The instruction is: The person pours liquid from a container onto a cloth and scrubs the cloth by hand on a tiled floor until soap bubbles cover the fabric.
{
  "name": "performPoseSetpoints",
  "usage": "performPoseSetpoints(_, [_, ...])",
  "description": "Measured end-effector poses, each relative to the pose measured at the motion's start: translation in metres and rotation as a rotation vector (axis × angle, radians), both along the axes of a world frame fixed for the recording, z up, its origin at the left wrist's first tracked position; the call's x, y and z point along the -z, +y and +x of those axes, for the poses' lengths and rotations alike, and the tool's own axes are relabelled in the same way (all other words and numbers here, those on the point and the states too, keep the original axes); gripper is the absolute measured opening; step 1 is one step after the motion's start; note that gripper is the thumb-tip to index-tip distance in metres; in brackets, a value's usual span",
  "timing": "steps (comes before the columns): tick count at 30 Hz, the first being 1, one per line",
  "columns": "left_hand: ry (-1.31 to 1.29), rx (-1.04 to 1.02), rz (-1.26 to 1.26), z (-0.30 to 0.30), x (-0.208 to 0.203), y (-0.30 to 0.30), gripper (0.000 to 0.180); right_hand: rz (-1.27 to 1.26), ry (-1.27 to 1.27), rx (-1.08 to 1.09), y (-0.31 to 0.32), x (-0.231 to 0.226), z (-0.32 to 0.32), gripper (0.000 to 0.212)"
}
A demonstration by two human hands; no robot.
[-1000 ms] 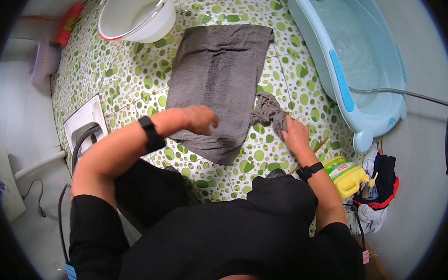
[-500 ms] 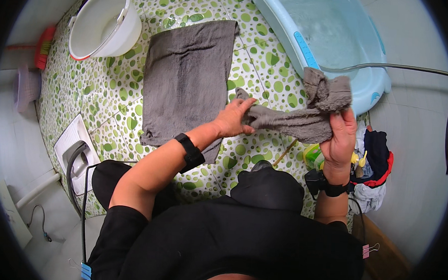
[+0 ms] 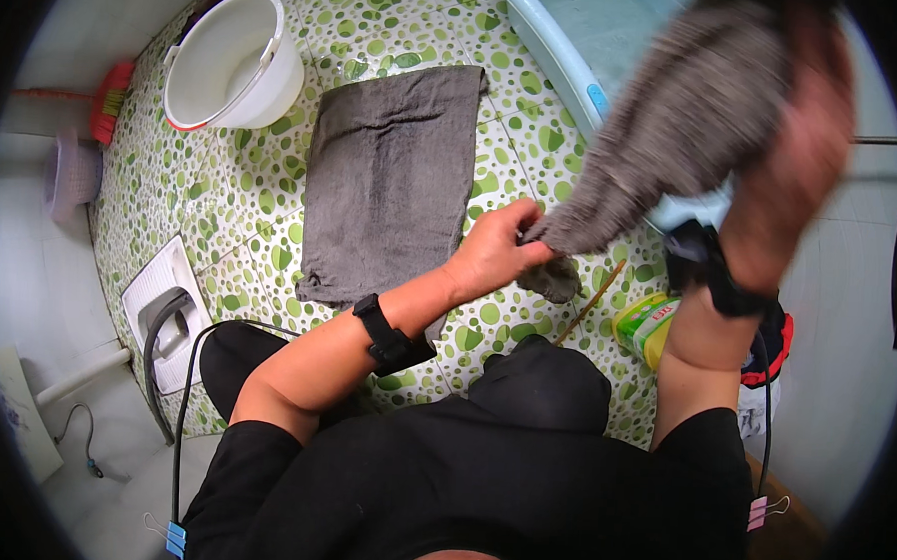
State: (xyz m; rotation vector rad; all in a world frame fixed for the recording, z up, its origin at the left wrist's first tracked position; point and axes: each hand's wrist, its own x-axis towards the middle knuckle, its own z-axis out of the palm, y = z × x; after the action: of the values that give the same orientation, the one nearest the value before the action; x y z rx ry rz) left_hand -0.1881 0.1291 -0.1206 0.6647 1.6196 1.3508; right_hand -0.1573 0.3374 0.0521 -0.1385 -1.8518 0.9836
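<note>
A grey towel [image 3: 681,120] is stretched between my hands, rising from the middle to the upper right. My left hand [image 3: 495,247] pinches its lower end between thumb and fingers, with a small bunch of cloth hanging below. High at the right, my right hand [image 3: 805,145] holds the upper part; motion blurs its fingers and the cloth there. A second grey towel [image 3: 393,182] lies spread flat on the floor, left of my left hand, with one lower corner bunched.
A light blue tub [image 3: 553,59] with water stands at upper right, partly behind the raised towel. A white bucket [image 3: 282,88] stands upper left. Near my right forearm are a green-yellow bottle [image 3: 647,324], a thin stick [image 3: 593,301] and piled clothes [image 3: 781,350]. A squat toilet [image 3: 170,353] is at left.
My right hand has swung up and right, lifting the towel and opening out its bunched part. My left hand has shifted slightly right and now pinches the towel's end.
</note>
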Motion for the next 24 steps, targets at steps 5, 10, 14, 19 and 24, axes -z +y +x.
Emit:
performPoseSetpoints(5, [-0.694, -0.129, -0.344, 0.008, 0.082, -0.037, 0.046, 0.43, -0.619, 0.196, -0.004, 0.097, -0.045, 0.039])
performPoseSetpoints(10, [-0.679, -0.44, -0.624, 0.013, 0.178, -0.088, 0.029, 0.233, -1.239, 0.021, -0.036, 0.219, 0.015, 0.023])
performPoseSetpoints(14, [-0.574, -0.433, -0.558, 0.006, 0.15, -0.072, 0.021, -0.148, -1.494, -0.097, -0.065, 0.313, 0.052, 0.034])
performPoseSetpoints(19, [-0.31, -0.394, -0.204, -0.005, 0.133, -0.05, 0.02, -0.091, -1.383, -0.078, -0.113, 0.338, 0.036, 0.034])
performPoseSetpoints(24, [-0.298, -0.515, 0.084, -0.067, 0.033, -0.016, 0.016, -0.482, -0.887, 0.136, -0.075, 0.347, 0.018, 0.025])
